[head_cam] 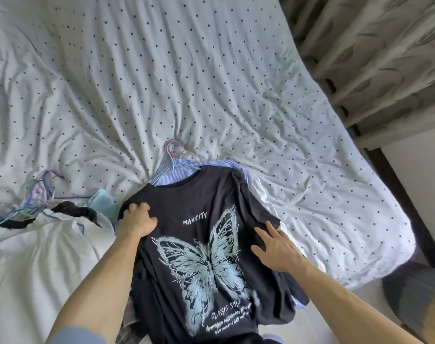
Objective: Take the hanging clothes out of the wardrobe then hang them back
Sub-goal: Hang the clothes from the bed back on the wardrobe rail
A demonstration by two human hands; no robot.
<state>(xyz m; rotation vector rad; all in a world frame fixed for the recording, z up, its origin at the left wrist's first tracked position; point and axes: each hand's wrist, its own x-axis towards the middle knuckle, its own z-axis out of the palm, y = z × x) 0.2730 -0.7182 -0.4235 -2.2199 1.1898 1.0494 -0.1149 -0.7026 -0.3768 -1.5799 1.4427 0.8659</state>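
At the bed's (211, 70) near edge, the black T-shirt (211, 244) is lying atop a hangered pile; the left hand (137, 219) is gripping its shoulder, the right hand (278, 249) resting flat and open on it. Rehanging looks not yet begun.

**Matt cloth nearly everywhere, slick coating on the hangers**

A matt, soft knit cloth is seen in the black T-shirt (211, 189) at lower centre. Its pale blue butterfly print (206, 264) looks grainy against the smooth fabric. Under the collar, a striped shirt (171, 173) of finely woven, matt cloth is shown. The hangers (173, 147) above it are thin, with a smooth, faintly glossy coloured coating. The same finish is seen on the hanger bundle (41, 187) at the left. The dotted bed sheet (161, 70) is made of soft, matt, heavily creased cloth. In the upper right, a curtain (372, 58) of thicker patterned cloth is seen.
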